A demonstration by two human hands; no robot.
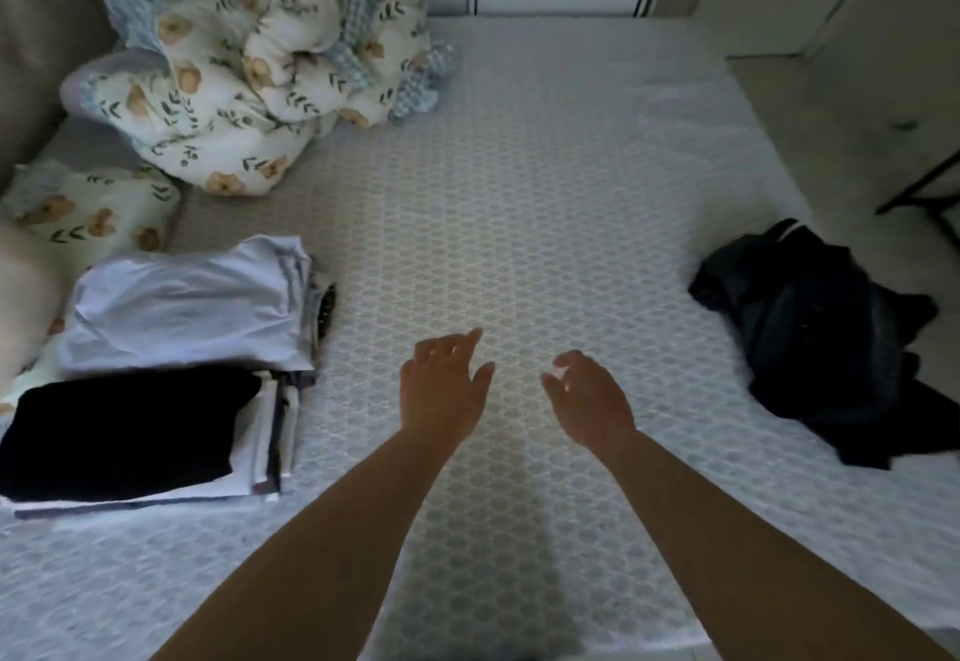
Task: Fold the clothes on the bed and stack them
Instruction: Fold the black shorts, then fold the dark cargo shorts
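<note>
Dim, bluish room light; brightest patch mid-bed (519, 244). Soft focus throughout, slight motion blur. Wide-angle bending at edges; corners darker.

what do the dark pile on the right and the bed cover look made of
Dark pile: soft matte woven or knit fabric, judging by its limp crumpled folds; possibly denim, too dim to tell. Bed cover: quilted textile, slight sheen, with a repeating raised hexagon pattern.

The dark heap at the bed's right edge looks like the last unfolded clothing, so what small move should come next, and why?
Probably reach the right hand across to the dark heap. Both hands hold nothing, the left hand beside it, and two folded stacks already lie at the left.
</note>
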